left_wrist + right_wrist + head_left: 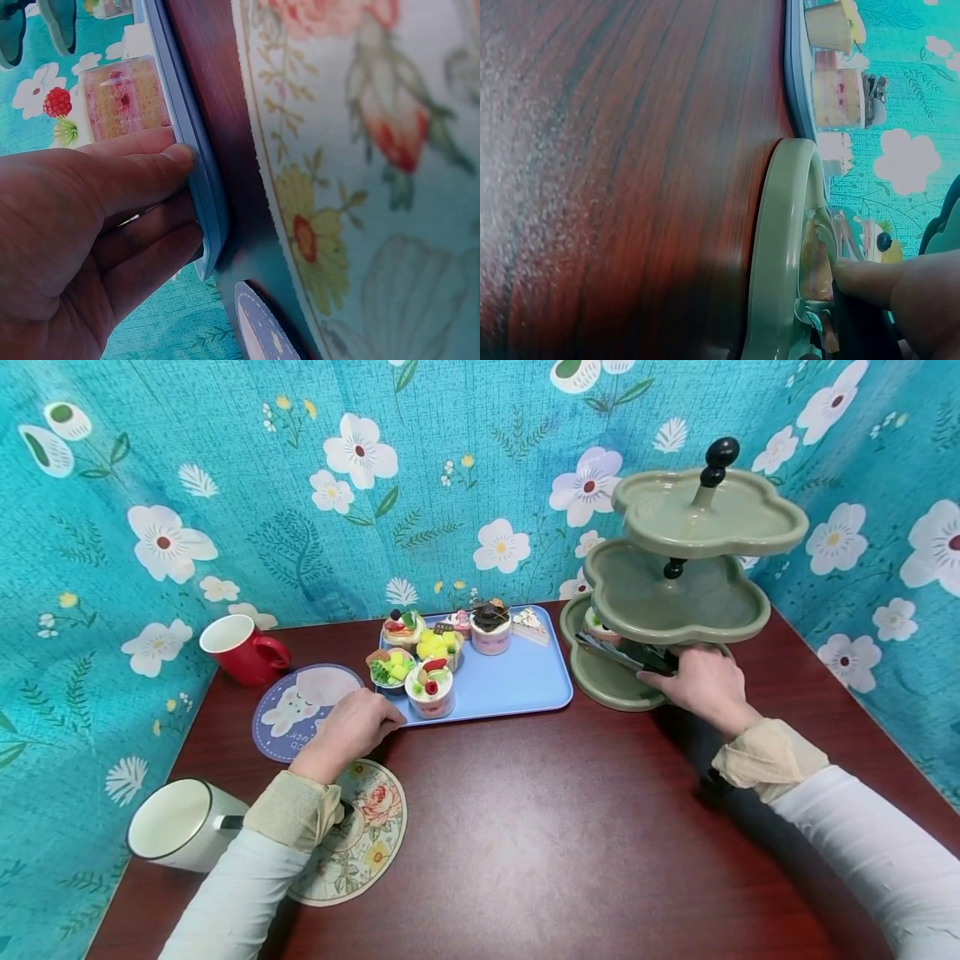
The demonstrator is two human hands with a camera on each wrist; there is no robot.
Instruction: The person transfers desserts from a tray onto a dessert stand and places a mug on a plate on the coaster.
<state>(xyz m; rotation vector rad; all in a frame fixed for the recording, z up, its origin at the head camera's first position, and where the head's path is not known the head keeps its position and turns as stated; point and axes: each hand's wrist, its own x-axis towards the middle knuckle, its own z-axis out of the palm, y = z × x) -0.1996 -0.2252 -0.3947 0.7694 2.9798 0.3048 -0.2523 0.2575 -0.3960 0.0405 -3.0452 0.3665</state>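
Note:
My left hand (pixel 348 731) pinches the front left corner of a blue tray (pixel 517 685) between thumb and fingers. Several small toy-like desserts stand on that tray, among them a cup topped with fruit (pixel 431 689) and a dark-topped cup (pixel 491 628). At the right, my right hand (pixel 711 685) grips black-handled metal tongs (pixel 609 649) low over the bottom tier of a green three-tier stand (pixel 615 692). A fruit-topped dessert (pixel 817 259) sits on that tier by the tongs' ends, partly covered. I cannot tell whether the tongs clasp it.
The stand's middle tier (pixel 637 602) overhangs my right hand, with the top tier (pixel 757 518) above. At the left are a red mug (pixel 238 652), a bunny mat (pixel 288 718), a white mug (pixel 176 827) and a floral round mat (pixel 375 852) under my left wrist. Floral cloth surrounds the table.

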